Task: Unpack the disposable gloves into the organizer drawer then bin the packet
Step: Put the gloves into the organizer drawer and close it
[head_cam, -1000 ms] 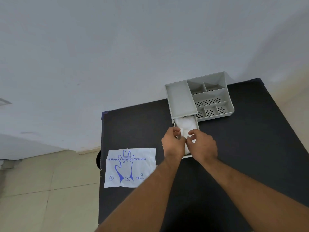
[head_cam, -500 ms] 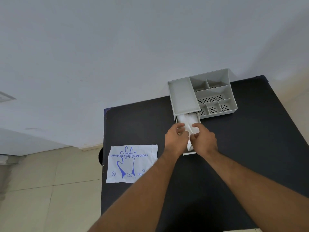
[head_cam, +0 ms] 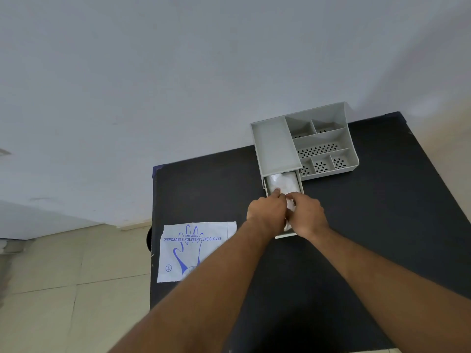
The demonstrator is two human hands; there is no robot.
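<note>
Both my forearms reach forward and angle in toward each other, bare to the frame's edge. My left hand (head_cam: 266,212) is knuckles up, fingers curled down, thumb side toward the other. My right hand (head_cam: 307,216) sits just beside it, fingers bent and pinched in toward the left, the fingertips nearly meeting.

Two bare forearms reaching in from below, no sleeves, watch or rings visible, ending in bare left hand (head_cam: 267,214) and right hand (head_cam: 307,216).
</note>
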